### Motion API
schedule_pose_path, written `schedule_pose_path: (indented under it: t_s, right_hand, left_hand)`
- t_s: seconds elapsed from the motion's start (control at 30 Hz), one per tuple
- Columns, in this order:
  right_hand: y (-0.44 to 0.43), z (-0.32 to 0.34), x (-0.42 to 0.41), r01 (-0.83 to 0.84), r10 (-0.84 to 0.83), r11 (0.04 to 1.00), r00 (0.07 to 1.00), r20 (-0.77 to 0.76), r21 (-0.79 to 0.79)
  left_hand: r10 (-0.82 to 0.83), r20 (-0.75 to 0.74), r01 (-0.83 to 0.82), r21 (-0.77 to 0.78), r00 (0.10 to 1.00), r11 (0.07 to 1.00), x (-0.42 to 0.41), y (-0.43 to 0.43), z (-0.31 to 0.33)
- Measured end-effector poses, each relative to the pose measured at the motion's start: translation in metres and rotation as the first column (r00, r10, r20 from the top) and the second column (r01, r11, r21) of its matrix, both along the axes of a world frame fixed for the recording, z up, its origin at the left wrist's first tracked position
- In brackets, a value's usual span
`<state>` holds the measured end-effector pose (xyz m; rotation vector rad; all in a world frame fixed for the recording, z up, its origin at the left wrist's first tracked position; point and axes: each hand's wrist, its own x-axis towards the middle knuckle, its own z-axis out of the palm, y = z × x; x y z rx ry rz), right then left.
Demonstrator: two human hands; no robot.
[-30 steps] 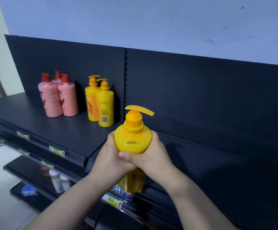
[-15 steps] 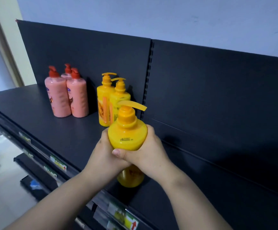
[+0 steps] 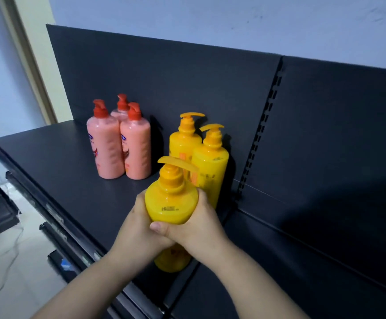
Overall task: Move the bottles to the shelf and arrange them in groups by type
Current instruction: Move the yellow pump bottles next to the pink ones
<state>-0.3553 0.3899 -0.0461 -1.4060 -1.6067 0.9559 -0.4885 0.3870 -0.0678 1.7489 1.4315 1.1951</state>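
A dark shelf [image 3: 56, 171] with a dark back panel [image 3: 164, 84] fills most of the view, and lower shelf edges are seen stepping down at the near left. Far on the shelf, against the panel, three pink pump bottles [image 3: 118, 148] with red tops are grouped close together. Just right of them, two yellow pump bottles [image 3: 201, 157] are stood side by side, touching. A third yellow bottle [image 3: 171, 203] is held upright in front of that pair, near the shelf's front; whether its base is resting on the shelf cannot be told. It is gripped around its middle by both hands: the left hand [image 3: 136, 229] is wrapped on its left side and the right hand [image 3: 201, 229] on its right, with the right thumb laid across the left hand.
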Motion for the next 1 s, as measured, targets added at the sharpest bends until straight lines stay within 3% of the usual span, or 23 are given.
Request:
schedule_pose_path:
  t_s: [0.23, 0.4, 0.6, 0.7, 0.9, 1.0]
  right_hand:
    - [0.037, -0.015, -0.036, 0.236, -0.234, 0.972, 0.970, -0.058, 0.022]
    - [0.052, -0.017, -0.043, 0.399, -0.395, 0.916, 0.914, -0.090, 0.036]
    - [0.056, -0.028, -0.062, 0.610, -0.609, 0.792, 0.793, -0.033, 0.028]
    - [0.059, -0.030, -0.064, 0.649, -0.649, 0.761, 0.761, -0.024, 0.014]
    - [0.069, -0.024, -0.069, 0.650, -0.648, 0.759, 0.759, 0.058, -0.030]
    - [0.072, -0.020, -0.071, 0.642, -0.636, 0.765, 0.766, 0.094, -0.049]
  left_hand:
    - [-0.290, -0.018, 0.290, 0.032, 0.957, 0.956, -0.028, 0.071, -0.004]
    - [-0.306, -0.244, 0.320, 0.018, 0.920, 0.947, -0.033, 0.096, -0.009]
    - [-0.389, -0.343, 0.420, 0.019, 0.855, 0.907, -0.033, 0.125, -0.013]
    - [-0.512, -0.267, 0.531, 0.001, 0.817, 0.847, -0.035, 0.133, -0.013]
    - [-0.543, -0.254, 0.553, -0.037, 0.800, 0.832, -0.039, 0.148, -0.012]
    - [-0.494, -0.382, 0.516, -0.050, 0.781, 0.855, -0.043, 0.149, -0.017]
